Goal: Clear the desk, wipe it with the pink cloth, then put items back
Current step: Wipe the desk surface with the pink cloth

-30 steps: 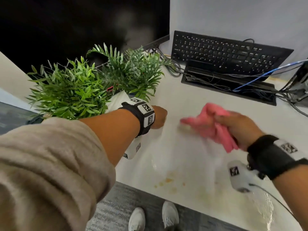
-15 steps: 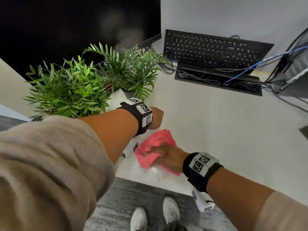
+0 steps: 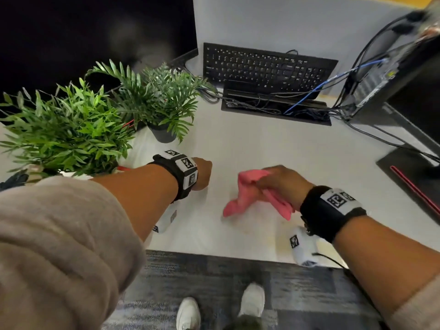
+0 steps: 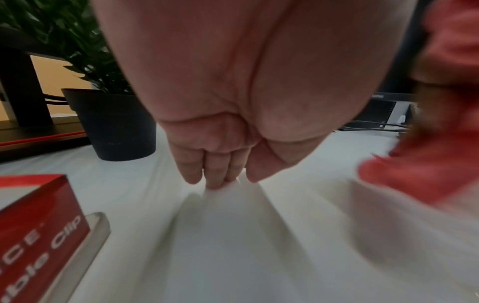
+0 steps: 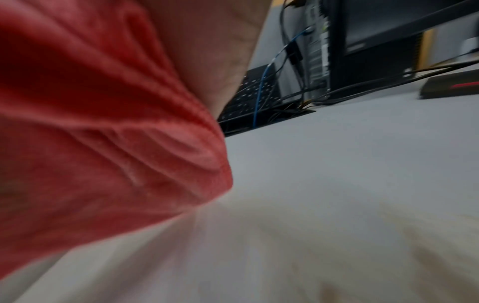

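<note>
My right hand grips the pink cloth to wipe the table; my left hand, curled empty, braces on it.

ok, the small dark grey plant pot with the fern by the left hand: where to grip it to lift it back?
Probably the bare lower wall of the dark grey plant pot, coming from the desk-edge side where the left hand is. The fronds overhang the rim from above, and the wall tapers downward, so wrap it just under the rim.
</note>
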